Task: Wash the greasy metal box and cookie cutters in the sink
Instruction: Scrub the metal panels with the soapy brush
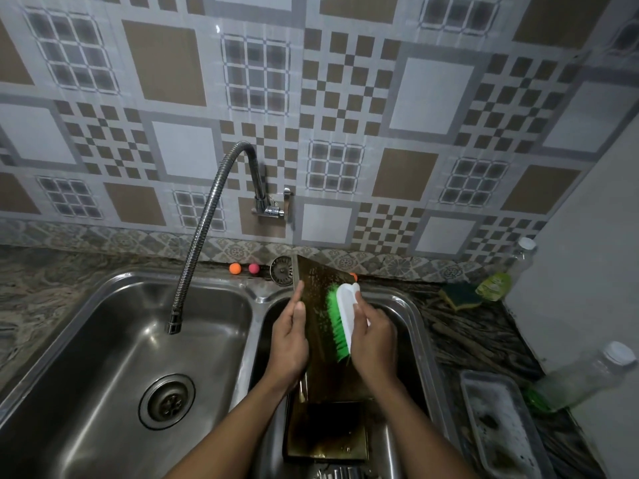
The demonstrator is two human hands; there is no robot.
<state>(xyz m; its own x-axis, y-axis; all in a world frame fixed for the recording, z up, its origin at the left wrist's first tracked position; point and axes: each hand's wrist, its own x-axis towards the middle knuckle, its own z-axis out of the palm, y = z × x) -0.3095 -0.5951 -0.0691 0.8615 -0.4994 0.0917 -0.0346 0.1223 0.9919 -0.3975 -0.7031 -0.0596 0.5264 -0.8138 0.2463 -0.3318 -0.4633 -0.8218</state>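
A greasy brown metal box lid (316,299) stands tilted over the right sink basin (411,326). My left hand (288,344) holds its left edge, thumb along the rim. My right hand (375,340) grips a white scrub brush with green bristles (340,319), and the bristles press against the lid's face. Below the lid the greasy metal box (328,433) lies in the same basin. Shiny cookie cutters (337,473) show at the bottom edge of the basin.
The left basin (114,357) has a drain and a flexible tap hose (204,233) hanging over it. On the right counter are a soapy tray (501,426), a sponge (458,295), a green soap pouch (494,285) and two plastic bottles (584,378). Small balls (243,268) sit behind the sink.
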